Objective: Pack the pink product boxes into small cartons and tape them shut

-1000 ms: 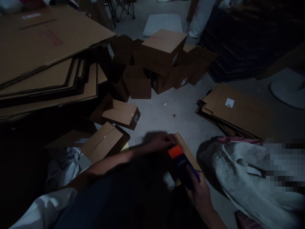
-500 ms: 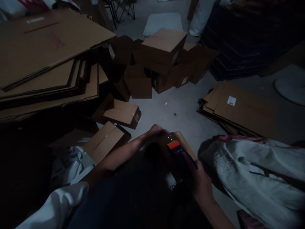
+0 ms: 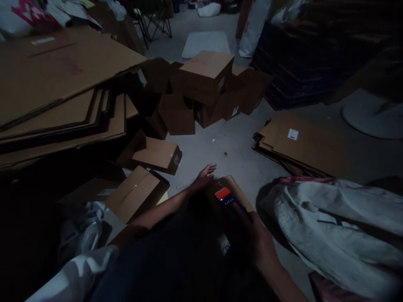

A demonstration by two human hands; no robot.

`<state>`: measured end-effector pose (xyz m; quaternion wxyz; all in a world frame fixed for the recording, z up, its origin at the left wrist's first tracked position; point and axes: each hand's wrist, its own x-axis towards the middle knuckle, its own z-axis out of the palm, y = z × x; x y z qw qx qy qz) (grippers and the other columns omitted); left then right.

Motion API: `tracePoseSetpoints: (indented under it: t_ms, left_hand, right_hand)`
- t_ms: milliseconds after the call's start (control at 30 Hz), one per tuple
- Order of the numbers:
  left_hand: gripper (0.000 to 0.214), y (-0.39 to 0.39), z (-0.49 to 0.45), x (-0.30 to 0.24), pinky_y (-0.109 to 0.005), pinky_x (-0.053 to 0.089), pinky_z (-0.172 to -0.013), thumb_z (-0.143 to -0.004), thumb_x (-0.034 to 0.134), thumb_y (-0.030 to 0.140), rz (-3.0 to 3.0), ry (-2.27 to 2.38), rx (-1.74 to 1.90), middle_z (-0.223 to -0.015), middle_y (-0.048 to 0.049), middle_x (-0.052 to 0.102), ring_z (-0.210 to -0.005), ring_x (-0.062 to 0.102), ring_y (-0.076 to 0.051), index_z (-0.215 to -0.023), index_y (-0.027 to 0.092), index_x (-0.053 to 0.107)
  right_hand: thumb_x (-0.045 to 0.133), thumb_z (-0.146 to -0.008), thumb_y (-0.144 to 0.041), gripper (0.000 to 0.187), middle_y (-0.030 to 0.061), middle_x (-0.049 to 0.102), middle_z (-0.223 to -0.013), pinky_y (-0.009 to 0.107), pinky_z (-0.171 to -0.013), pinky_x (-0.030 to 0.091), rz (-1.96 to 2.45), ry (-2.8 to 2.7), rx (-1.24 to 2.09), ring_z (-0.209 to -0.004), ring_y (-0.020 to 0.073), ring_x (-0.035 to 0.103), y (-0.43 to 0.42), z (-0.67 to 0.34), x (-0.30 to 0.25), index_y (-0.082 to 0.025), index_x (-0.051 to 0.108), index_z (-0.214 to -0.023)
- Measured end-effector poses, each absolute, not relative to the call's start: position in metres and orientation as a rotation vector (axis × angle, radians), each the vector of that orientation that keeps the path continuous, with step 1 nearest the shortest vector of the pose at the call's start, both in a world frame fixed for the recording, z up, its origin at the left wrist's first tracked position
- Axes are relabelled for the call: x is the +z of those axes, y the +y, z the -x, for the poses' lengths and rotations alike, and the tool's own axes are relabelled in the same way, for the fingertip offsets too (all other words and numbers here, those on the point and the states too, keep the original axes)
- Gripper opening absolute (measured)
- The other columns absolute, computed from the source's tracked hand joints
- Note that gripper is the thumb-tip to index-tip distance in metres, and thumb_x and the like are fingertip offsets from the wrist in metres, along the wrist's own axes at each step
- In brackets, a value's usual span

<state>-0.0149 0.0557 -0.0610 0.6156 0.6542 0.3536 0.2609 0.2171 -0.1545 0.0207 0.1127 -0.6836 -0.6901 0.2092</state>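
Right hand grips orange-tipped tool, maybe a tape dispenser: keep it square to the carton; left hand empty, fingers loose.

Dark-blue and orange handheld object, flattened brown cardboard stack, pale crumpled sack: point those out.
Dark-blue and orange handheld object (image 3: 229, 203): head view, printed blue part beside the orange.
Flattened brown cardboard stack (image 3: 310, 146): head view, top sheet.
Pale crumpled sack (image 3: 324, 238): head view, wrinkled side.
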Motion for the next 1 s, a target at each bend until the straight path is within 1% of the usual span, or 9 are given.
tracePoseSetpoints:
  t_ms: [100,167,233,367,433,533,600,800,1000]
  left_hand:
    - [0.067,0.072,0.009,-0.061,-0.047,0.024,-0.135,-0.102,0.057,0.045,-1.818,0.43,0.32,-0.179,-0.0081,0.03,-0.165,0.029,-0.031,-0.165,0.026,0.047]
    - [0.078,0.082,0.013,-0.06,-0.049,0.019,-0.136,-0.101,0.062,0.05,-1.966,0.271,0.123,-0.184,-0.0069,0.01,-0.169,0.014,-0.035,-0.171,0.026,0.037]
    - [0.088,0.092,0.018,-0.058,-0.052,0.017,-0.136,-0.096,0.068,0.054,-2.057,0.257,0.042,-0.184,-0.0104,0.003,-0.169,0.01,-0.039,-0.172,0.023,0.034]
    - [0.089,0.094,0.011,-0.044,-0.067,0.012,-0.133,-0.085,0.083,0.052,-2.265,0.44,-0.059,-0.182,-0.0136,0.014,-0.167,0.01,-0.049,-0.164,0.028,0.05]
    - [0.099,0.079,-0.003,-0.035,-0.073,0.007,-0.131,-0.078,0.09,0.052,-2.395,0.458,-0.041,-0.181,-0.0171,0.019,-0.165,0.01,-0.053,-0.164,0.026,0.049]
    - [0.119,0.048,-0.028,-0.029,-0.067,0.002,-0.134,-0.071,0.095,0.056,-2.496,0.204,0.053,-0.179,-0.0221,0.025,-0.165,0.015,-0.051,-0.169,0.018,0.039]
    - [0.124,0.034,-0.041,-0.031,-0.063,0.006,-0.135,-0.069,0.096,0.058,-2.484,0.048,0.051,-0.178,-0.0213,0.027,-0.165,0.017,-0.049,-0.171,0.02,0.036]
    - [0.094,0.041,-0.056,-0.038,-0.064,0.003,-0.134,-0.08,0.09,0.051,-2.442,0.023,0.025,-0.172,-0.0207,0.04,-0.16,0.031,-0.049,-0.163,0.025,0.053]
    - [0.098,0.028,-0.057,-0.029,-0.067,-0.001,-0.133,-0.079,0.088,0.051,-2.467,0.101,-0.122,-0.175,-0.0222,0.033,-0.161,0.027,-0.051,-0.164,0.02,0.05]
  right_hand:
    - [0.055,-0.086,-0.007,0.087,0.0072,0.066,-0.128,0.031,-0.081,0.064,1.886,-1.994,0.693,-0.095,0.019,0.076,-0.161,-0.223,0.028,-0.043,0.042,-0.164]
    - [0.051,-0.087,-0.007,0.083,0.0072,0.067,-0.12,0.03,-0.083,0.064,1.804,-1.993,0.659,-0.094,0.018,0.074,-0.176,-0.237,0.029,-0.038,0.046,-0.163]
    - [0.052,-0.087,-0.008,0.081,0.0068,0.067,-0.112,0.03,-0.083,0.064,1.752,-2.002,0.609,-0.093,0.018,0.073,-0.204,-0.261,0.025,-0.035,0.046,-0.164]
    - [0.06,-0.088,-0.018,0.068,0.005,0.071,-0.101,0.026,-0.068,0.062,1.84,-1.987,0.676,-0.079,0.0173,0.074,-0.28,-0.316,0.006,-0.034,0.06,-0.154]
    - [0.062,-0.09,-0.023,0.06,0.0041,0.073,-0.096,0.025,-0.066,0.061,1.976,-1.937,0.788,-0.076,0.0174,0.074,-0.31,-0.328,-0.001,-0.036,0.066,-0.148]
    - [0.06,-0.091,-0.03,0.059,0.0038,0.073,-0.101,0.028,-0.074,0.062,2.123,-1.814,0.867,-0.081,0.0188,0.076,-0.332,-0.319,-0.002,-0.039,0.065,-0.149]
    - [0.058,-0.091,-0.03,0.06,0.0039,0.071,-0.102,0.03,-0.078,0.061,2.157,-1.765,0.782,-0.081,0.0191,0.074,-0.335,-0.305,-0.001,-0.037,0.066,-0.149]
    - [0.057,-0.094,-0.035,0.054,0.0055,0.066,-0.103,0.029,-0.077,0.058,2.111,-1.776,0.674,-0.08,0.0179,0.071,-0.332,-0.291,-0.013,-0.031,0.069,-0.146]
    - [0.064,-0.088,-0.035,0.058,0.0061,0.069,-0.101,0.031,-0.08,0.059,2.119,-1.766,0.807,-0.086,0.0197,0.073,-0.326,-0.297,-0.033,-0.028,0.07,-0.145]
